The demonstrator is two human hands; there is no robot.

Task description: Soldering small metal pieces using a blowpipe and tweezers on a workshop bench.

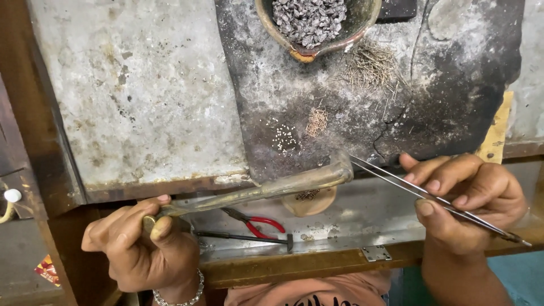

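Observation:
My left hand (139, 243) grips the near end of a long brass blowpipe torch (272, 188), whose bent tip reaches the front edge of a blackened soldering slab (362, 107). My right hand (464, 198) holds thin steel tweezers (430, 198) between thumb and fingers, their points meeting the torch tip. On the slab lie a small cluster of tiny white beads (284, 137), a tuft of short copper-coloured wire bits (317, 120) and a pile of fine wire pins (371, 65).
A clay bowl (283, 34) full of small grey metal pieces sits at the slab's far edge. A pitted grey metal sheet (136, 90) covers the left. In the drawer below lie red-handled pliers (258, 222) and a small hammer (249, 237).

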